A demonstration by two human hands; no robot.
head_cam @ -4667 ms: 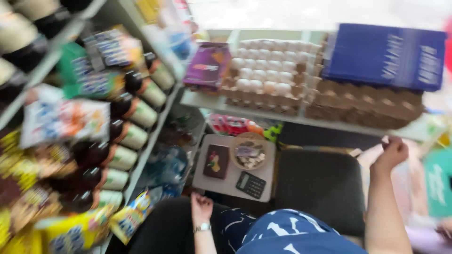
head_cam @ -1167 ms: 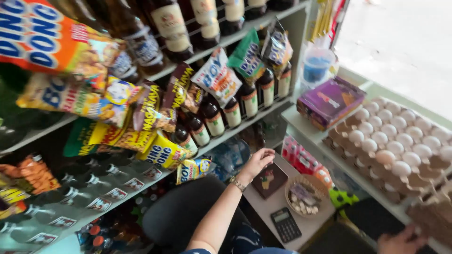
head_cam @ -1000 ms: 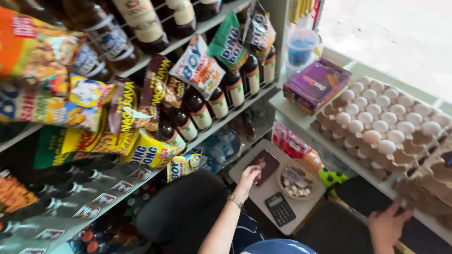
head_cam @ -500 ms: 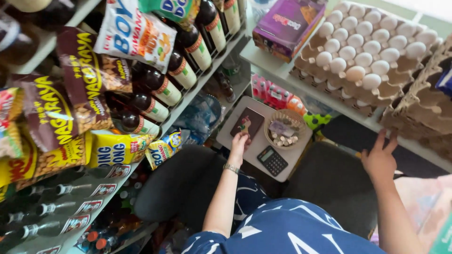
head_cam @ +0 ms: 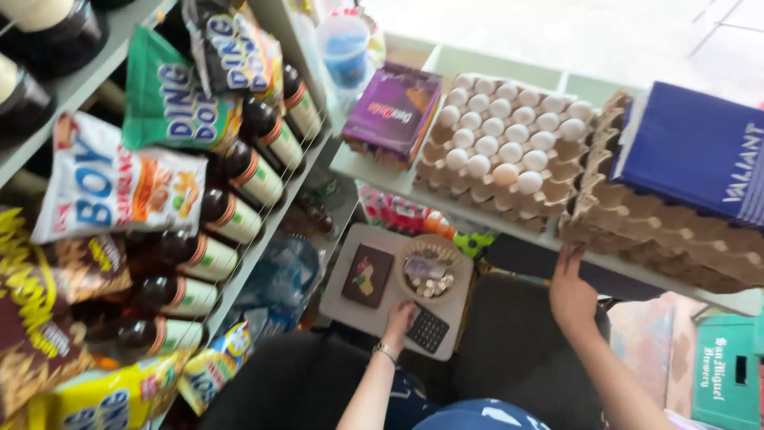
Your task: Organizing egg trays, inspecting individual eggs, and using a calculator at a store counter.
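Note:
My left hand [head_cam: 397, 320] reaches down to a small grey tray table [head_cam: 350, 309] and rests beside a black calculator [head_cam: 428, 329], its fingers touching the calculator's edge. On the same table lie a dark card-like pad [head_cam: 368, 275] and a round basket of coins [head_cam: 428, 267]. My right hand [head_cam: 571, 291] is raised with fingers spread, touching the front edge of the pale shelf [head_cam: 509, 227] under the stacked egg trays [head_cam: 501, 151]. It holds nothing.
Snack bags [head_cam: 119, 187] hang in front of dark bottles [head_cam: 239, 171] on the left rack. A purple box [head_cam: 393, 111] and a blue box [head_cam: 700, 147] sit on the shelf by the eggs. A dark seat [head_cam: 517, 350] lies below; a green crate [head_cam: 728, 370] stands at the right.
The view has swung right and down. My left hand slid from the dark pad toward the calculator. My right hand rose up to the shelf edge.

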